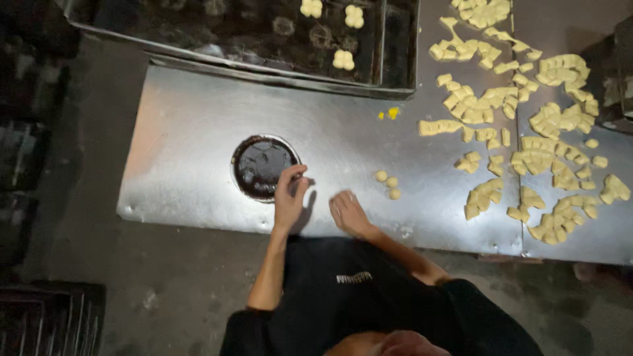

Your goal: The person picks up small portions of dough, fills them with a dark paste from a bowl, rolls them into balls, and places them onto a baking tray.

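My left hand (290,195) reaches to the right rim of a round dark dish (254,168) set on the metal table (191,132), with its fingertips pinched together at the dish's edge; whether something small sits between them I cannot tell. My right hand (347,212) rests palm down on the metal near the front edge, fingers together, and seems to press on the surface. Three small rolled dough balls (388,184) lie just right of that hand.
Many cut pale-yellow dough pieces (527,132) are spread over the right half of the table. A dark baking tray (264,39) at the back holds a few shaped dough flowers (343,60). Dark crates (46,316) stand on the floor at left.
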